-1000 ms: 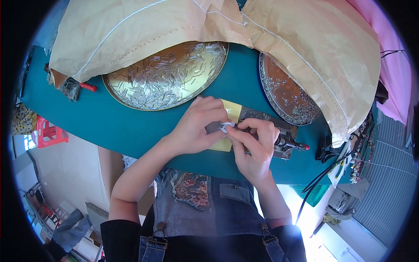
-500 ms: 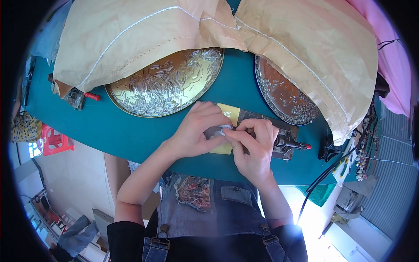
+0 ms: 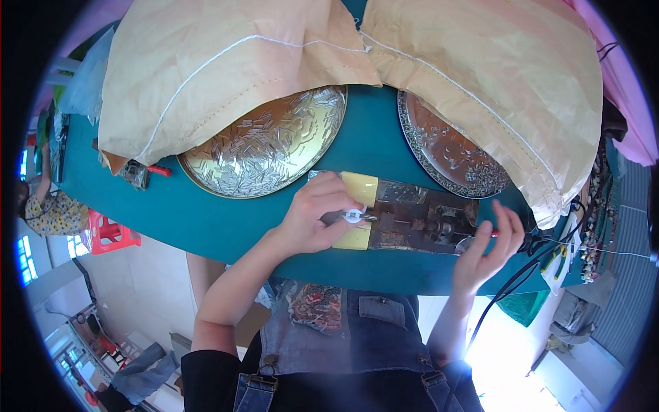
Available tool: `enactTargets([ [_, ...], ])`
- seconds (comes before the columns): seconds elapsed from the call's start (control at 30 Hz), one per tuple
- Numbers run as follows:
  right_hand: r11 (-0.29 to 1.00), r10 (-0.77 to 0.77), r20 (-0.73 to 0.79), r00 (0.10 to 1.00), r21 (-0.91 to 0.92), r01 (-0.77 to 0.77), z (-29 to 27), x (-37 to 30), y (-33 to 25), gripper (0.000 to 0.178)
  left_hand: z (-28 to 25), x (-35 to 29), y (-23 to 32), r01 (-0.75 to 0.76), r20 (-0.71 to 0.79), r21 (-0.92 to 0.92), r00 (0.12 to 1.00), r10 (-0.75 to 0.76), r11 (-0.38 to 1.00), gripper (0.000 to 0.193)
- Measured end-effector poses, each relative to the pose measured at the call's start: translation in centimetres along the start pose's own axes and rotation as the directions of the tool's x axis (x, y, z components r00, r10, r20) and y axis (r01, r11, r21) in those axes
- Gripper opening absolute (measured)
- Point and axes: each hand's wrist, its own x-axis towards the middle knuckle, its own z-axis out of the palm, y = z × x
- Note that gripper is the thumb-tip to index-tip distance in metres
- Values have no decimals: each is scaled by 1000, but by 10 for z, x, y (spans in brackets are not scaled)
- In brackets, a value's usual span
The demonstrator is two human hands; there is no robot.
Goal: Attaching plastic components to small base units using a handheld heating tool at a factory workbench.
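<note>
My left hand pinches a small white round piece, its exact kind too small to make out. The piece sits at the tip of a thin metal rod belonging to a small dark metal bench device. A yellow pad covers the device's left end, under my left fingers. At the device's right end, my right hand is raised with fingers apart, close to the red-tipped end of its shaft. Nothing shows in that hand.
Beyond the device stand a gold round tray of silvery tube-like pieces and a dark-rimmed tray of small shiny bits. Large brown paper bags lean over both. Black cables hang at the right edge; strings of beads lie beyond.
My right hand has left the white piece and moved right to the device's far end, its fingers opening. The left hand stays at the piece. The view has shifted slightly.
</note>
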Motion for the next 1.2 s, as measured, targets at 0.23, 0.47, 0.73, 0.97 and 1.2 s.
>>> enactTargets([
  [0.23, 807, 511, -70, 857, 382, -450, 6, -7, 74, 37, -1, 3, 4, -14, 14, 43, 1000, 13, 999, 21],
  [0.47, -366, 583, 385, 716, 911, -191, -3, 13, 106, 12, 0, 1, 3, 10, 24, 66, 1000, -11, 998, 21],
  [0.73, 506, 443, -151, 884, 856, -108, -12, 32, 23, 35, 0, 2, 3, 28, 20, 109, 999, -30, 994, 21],
  [0.97, 740, 319, -199, 927, 663, -113, -15, 32, 29, 35, -3, 5, 7, 35, 50, 121, 998, -41, 992, 21],
  [1.2, 867, -163, 32, 986, 481, 128, -26, 38, -15, 12, -5, 3, 5, 62, 89, 138, 993, -74, 988, 22],
])
